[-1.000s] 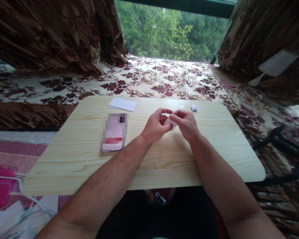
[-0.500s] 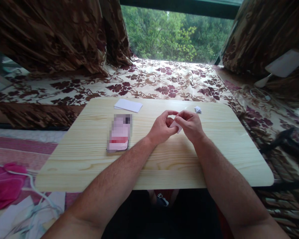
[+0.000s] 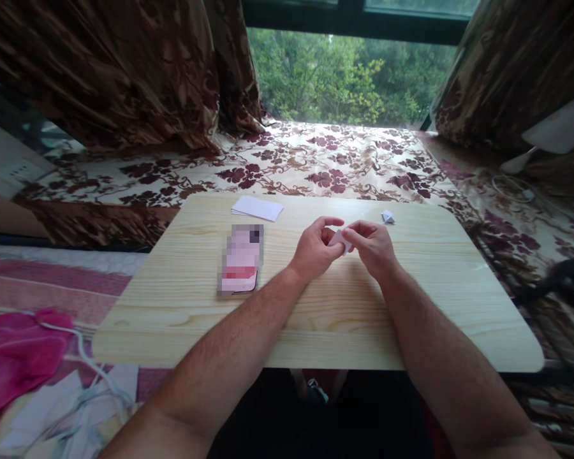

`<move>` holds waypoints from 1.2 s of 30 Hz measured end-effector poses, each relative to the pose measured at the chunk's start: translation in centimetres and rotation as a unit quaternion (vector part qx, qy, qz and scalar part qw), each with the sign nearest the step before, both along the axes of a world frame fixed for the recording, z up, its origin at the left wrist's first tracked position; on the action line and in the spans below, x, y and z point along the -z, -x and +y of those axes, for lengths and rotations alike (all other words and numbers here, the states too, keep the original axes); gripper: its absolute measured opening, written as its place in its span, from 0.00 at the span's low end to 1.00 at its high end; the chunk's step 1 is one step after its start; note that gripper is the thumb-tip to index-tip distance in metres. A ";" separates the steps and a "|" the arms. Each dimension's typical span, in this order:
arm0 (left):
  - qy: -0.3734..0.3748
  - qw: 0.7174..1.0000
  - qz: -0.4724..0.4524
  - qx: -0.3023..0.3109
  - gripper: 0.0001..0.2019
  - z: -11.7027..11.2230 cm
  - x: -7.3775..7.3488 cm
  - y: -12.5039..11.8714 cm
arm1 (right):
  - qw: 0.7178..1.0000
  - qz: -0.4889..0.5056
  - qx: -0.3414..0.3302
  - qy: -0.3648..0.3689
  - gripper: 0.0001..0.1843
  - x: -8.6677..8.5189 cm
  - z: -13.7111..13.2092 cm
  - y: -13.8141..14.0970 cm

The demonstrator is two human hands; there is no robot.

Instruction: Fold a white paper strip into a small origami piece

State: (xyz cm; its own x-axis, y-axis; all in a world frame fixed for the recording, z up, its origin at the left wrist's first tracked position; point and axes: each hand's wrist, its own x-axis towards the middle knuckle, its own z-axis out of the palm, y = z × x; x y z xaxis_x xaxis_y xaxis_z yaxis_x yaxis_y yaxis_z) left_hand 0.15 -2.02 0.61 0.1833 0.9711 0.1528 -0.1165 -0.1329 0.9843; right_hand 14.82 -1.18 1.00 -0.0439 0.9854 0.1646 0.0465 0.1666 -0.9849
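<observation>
Paper slip (image 3: 339,238) is pinched by the left hand (image 3: 316,247) and right hand (image 3: 375,247) above the tabletop (image 3: 335,312), nearer its far edge; a folded white piece (image 3: 388,217) lies toward the far right corner.

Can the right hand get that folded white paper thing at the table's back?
Probably yes: the folded paper thing lies just beyond the right hand, and nothing shows between them. The hand is pinching a small paper, though, so it might need to let go first.
</observation>
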 end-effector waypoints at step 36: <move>0.030 0.999 -0.036 -0.027 0.12 0.8 0.4 0.6 | 0.999 0.026 0.018 0.037 0.14 -0.1 0.1 0.1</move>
